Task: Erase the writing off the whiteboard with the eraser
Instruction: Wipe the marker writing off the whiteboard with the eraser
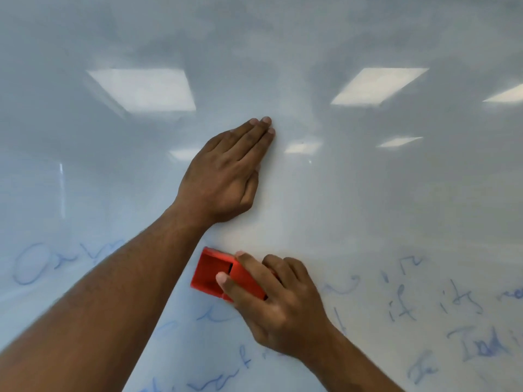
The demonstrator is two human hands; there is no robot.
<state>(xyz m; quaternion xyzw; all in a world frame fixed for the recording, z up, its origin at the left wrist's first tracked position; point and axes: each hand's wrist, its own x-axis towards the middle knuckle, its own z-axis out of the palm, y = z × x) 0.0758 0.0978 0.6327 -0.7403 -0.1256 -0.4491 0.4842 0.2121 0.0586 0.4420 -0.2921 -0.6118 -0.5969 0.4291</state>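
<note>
A glossy whiteboard [368, 207] fills the whole view. Blue handwriting [469, 321] covers its lower part, at the left, bottom and right; the upper part bears no writing. My right hand [271, 304] grips a red eraser [210, 274] and presses it flat on the board just below centre, its left end sticking out past my fingers. My left hand [229, 174] lies flat against the board above the eraser, fingers together and pointing up to the right, holding nothing.
Ceiling lights [144, 89] are mirrored as bright patches in the upper board. My left forearm [107, 301] crosses the lower left and hides some of the writing there.
</note>
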